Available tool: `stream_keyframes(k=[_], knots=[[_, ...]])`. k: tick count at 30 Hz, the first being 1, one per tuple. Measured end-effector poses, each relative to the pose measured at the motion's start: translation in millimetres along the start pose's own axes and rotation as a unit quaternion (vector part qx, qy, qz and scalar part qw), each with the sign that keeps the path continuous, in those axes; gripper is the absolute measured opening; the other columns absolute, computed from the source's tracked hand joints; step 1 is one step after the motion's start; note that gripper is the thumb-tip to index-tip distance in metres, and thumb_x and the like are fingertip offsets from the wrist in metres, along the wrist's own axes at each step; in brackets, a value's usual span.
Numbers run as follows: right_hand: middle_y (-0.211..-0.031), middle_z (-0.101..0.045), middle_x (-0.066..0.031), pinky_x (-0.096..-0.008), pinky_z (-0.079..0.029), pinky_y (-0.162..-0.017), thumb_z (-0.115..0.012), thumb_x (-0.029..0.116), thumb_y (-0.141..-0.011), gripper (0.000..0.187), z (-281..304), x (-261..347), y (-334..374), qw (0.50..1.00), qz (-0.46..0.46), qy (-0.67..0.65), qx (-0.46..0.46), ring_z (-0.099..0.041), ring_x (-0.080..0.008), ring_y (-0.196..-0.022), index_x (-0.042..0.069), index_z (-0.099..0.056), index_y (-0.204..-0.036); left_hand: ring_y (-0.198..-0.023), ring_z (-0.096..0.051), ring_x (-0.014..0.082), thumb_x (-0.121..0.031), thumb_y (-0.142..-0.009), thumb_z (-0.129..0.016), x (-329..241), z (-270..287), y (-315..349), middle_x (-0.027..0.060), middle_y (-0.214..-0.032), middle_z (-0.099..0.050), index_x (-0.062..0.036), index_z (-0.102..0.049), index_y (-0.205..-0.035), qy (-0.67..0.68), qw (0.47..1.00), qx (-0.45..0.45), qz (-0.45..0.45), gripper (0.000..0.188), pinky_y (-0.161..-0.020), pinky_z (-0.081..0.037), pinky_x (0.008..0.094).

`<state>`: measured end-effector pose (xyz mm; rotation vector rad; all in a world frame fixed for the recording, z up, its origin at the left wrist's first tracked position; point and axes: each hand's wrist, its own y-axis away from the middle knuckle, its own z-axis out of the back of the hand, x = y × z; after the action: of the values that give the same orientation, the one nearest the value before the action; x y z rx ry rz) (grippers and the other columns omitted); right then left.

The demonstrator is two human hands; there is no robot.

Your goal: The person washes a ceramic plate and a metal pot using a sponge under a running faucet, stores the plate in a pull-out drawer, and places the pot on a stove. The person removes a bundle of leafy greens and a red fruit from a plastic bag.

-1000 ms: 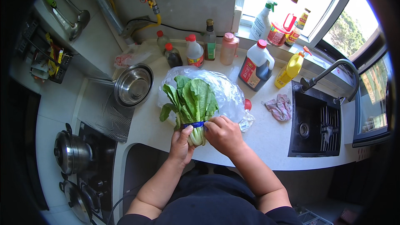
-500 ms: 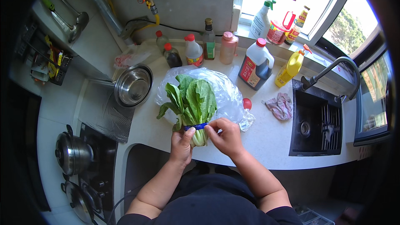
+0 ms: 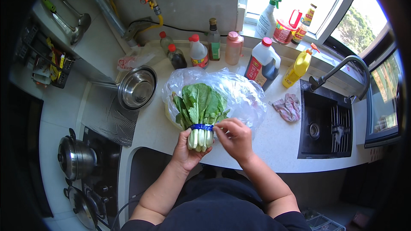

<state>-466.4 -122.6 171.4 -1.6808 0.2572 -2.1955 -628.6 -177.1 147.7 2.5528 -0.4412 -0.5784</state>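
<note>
A bunch of leafy green vegetables [image 3: 199,102] with pale stalks is tilted over the counter's front edge, stalk ends toward me. Blue tape [image 3: 201,126] goes round it where the leaves meet the stalks. My left hand [image 3: 187,152] is closed around the stalks from below and the left side. At the right end of the tape, my right hand [image 3: 234,139] pinches with thumb and forefinger, its other fingers curled. Behind the leaves, a crumpled clear plastic bag [image 3: 244,96] spreads over the counter.
Steel bowls [image 3: 138,87] sit at the left, near a stove with a pot [image 3: 76,158]. Along the back stand several bottles, a pink jug [image 3: 233,49] and a large dark-liquid jug [image 3: 262,66]. Right are a yellow bottle [image 3: 297,69], a cloth [image 3: 287,108] and a black sink [image 3: 305,143].
The bunch has turned in my left hand, so its stalk ends now face me more. The plastic bag has spread to the right, over a red round thing seen before.
</note>
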Motion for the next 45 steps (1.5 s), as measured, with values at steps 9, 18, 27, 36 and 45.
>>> stream_keyframes(k=[9,18,27,36,45], knots=[[-0.077,-0.065,-0.0092,-0.0339,-0.053,-0.060,-0.068,0.007,-0.071,0.010,2,-5,3,0.978,0.121,0.156,0.072,-0.064,-0.0259,-0.066,0.006,-0.068,-0.081,-0.082,-0.063,0.0226,-0.036,-0.086,-0.053,9,-2,2,0.0108,-0.097,-0.063,-0.0020,-0.054,-0.110,-0.178,0.974,-0.055,-0.131,0.041,-0.070,-0.054,0.0404],[-0.075,-0.065,-0.0094,-0.0324,-0.053,-0.058,-0.069,0.003,-0.071,0.010,5,-3,-1,0.987,0.085,0.108,0.087,-0.064,-0.0239,-0.064,0.005,-0.068,-0.081,-0.081,-0.063,0.0226,-0.037,-0.086,-0.052,12,-9,7,0.0112,-0.097,-0.062,-0.0022,-0.053,-0.112,-0.173,0.975,-0.047,-0.134,0.044,-0.068,-0.054,0.0400],[-0.079,-0.065,-0.0101,-0.0306,-0.052,-0.057,-0.069,0.002,-0.074,0.013,13,4,2,0.994,0.087,0.040,0.058,-0.064,-0.0224,-0.066,0.003,-0.068,-0.087,-0.097,-0.062,0.0334,-0.042,-0.088,-0.043,1,7,1,0.0181,-0.105,-0.062,-0.0006,-0.054,-0.115,0.157,0.980,0.111,0.048,0.051,-0.073,-0.058,0.0415],[-0.080,-0.065,-0.0081,-0.0331,-0.052,-0.059,-0.068,0.008,-0.073,0.015,7,9,5,0.980,0.134,0.143,0.044,-0.064,-0.0247,-0.068,0.005,-0.067,-0.087,-0.103,-0.059,0.0285,-0.042,-0.086,-0.042,5,6,-2,0.0130,-0.113,-0.060,-0.0054,-0.052,-0.121,0.092,0.988,0.116,0.032,0.051,-0.079,-0.055,0.0480],[-0.072,-0.061,-0.0048,-0.0325,-0.050,-0.055,-0.066,0.008,-0.069,0.007,7,-1,-2,0.948,0.206,0.226,0.087,-0.062,-0.0214,-0.064,0.006,-0.061,-0.073,-0.103,-0.059,0.0257,-0.047,-0.084,-0.048,6,-3,5,0.0113,-0.116,-0.059,-0.0071,-0.052,-0.121,-0.049,0.996,0.077,0.005,0.055,-0.081,-0.053,0.0490]])
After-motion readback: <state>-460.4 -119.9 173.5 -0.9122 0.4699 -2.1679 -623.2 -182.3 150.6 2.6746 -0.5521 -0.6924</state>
